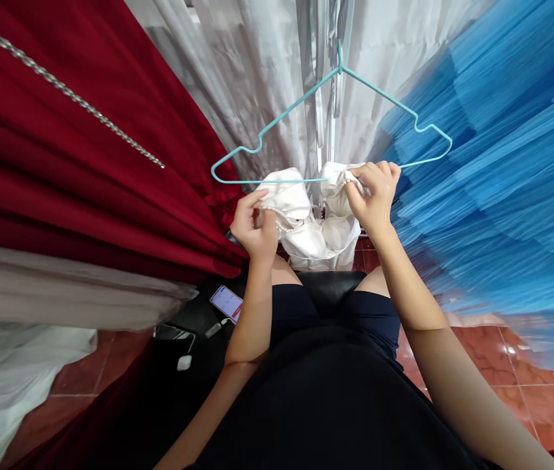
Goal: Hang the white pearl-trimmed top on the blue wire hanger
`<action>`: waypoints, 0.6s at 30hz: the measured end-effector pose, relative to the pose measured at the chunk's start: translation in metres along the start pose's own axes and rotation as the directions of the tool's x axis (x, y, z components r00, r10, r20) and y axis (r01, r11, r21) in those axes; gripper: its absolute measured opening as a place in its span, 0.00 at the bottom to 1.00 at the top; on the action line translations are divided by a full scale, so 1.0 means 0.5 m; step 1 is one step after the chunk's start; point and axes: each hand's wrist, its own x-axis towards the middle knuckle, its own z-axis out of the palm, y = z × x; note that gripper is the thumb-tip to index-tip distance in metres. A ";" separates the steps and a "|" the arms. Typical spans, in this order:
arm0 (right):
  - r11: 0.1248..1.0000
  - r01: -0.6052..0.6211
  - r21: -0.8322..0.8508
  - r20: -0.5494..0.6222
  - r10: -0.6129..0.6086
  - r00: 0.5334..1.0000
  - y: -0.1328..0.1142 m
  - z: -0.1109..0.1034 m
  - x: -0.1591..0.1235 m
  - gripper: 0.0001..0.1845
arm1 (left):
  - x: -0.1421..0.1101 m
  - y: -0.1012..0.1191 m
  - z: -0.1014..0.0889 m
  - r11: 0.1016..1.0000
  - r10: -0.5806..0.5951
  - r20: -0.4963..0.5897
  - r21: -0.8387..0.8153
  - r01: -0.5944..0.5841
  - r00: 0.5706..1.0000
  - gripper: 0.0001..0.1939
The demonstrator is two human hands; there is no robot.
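A white satin garment (306, 240) with pearl-like bead trim hangs in front of my knees, its upper parts draped over the bottom bar of a light blue hanger (301, 101). My left hand (257, 225) is closed on the beaded edge of its left part. On the other side, my right hand (375, 192) pinches the gathered white cloth close to the hanger bar. The hanger's hook points up, away from me. The lower part of the garment falls out of sight beyond my lap.
Red fabric (110, 130) hangs at the left, crossed by a silvery chain (66, 88). Blue tulle (517, 183) fills the right side, and pale curtains (257, 72) hang behind. A phone (227, 302) and a white case (184, 362) lie on the black seat beside me. Red tiles cover the floor.
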 end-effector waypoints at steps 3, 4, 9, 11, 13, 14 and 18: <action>1.000 0.008 0.014 -0.013 -0.008 1.000 -0.001 0.002 -0.002 0.15 | -0.006 -0.050 -0.019 0.980 -0.197 -0.082 -0.007 0.197 0.977 0.12; 1.000 0.011 0.019 -0.017 -0.011 1.000 -0.001 0.003 -0.003 0.15 | 0.003 -0.066 -0.027 0.974 -0.227 -0.109 -0.016 0.227 0.968 0.11; 1.000 -0.002 0.007 -0.030 0.002 1.000 -0.002 -0.003 -0.005 0.13 | 0.131 -0.096 -0.070 0.995 -0.099 -0.231 -0.051 0.090 0.968 0.08; 1.000 0.001 0.021 -0.053 0.000 0.999 -0.007 -0.008 -0.006 0.13 | 0.202 -0.075 -0.076 0.999 0.012 -0.255 -0.033 -0.021 0.967 0.09; 0.999 0.003 0.038 -0.073 0.000 0.997 -0.013 -0.012 -0.008 0.12 | 0.264 -0.040 -0.070 0.996 0.092 -0.225 0.000 -0.094 0.970 0.11; 0.999 0.002 0.043 -0.077 0.002 0.997 -0.017 -0.013 -0.010 0.12 | 0.287 -0.022 -0.062 0.992 0.128 -0.175 0.010 -0.129 0.976 0.12; 0.999 -0.001 0.037 -0.070 0.003 0.998 -0.025 -0.016 -0.019 0.12 | 0.303 0.036 -0.016 0.968 0.251 0.011 -0.033 -0.251 0.968 0.25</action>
